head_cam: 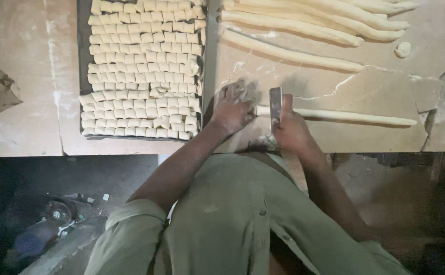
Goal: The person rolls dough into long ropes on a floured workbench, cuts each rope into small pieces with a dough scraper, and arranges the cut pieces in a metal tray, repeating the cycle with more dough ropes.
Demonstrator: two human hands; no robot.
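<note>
Head view: person stood at tabletop (24, 127)
Left hand (232, 109): fingers clenched on rope (354, 117) end
Right hand (289, 127): fingers gripped scraper (276, 104)
Far left: tray (83, 61) of pieces (143, 71)

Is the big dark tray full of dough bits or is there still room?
Nearly full. The dark rectangular tray is covered with rows of small pale dough pieces; only thin dark edges show. Its top is cut off.
</note>
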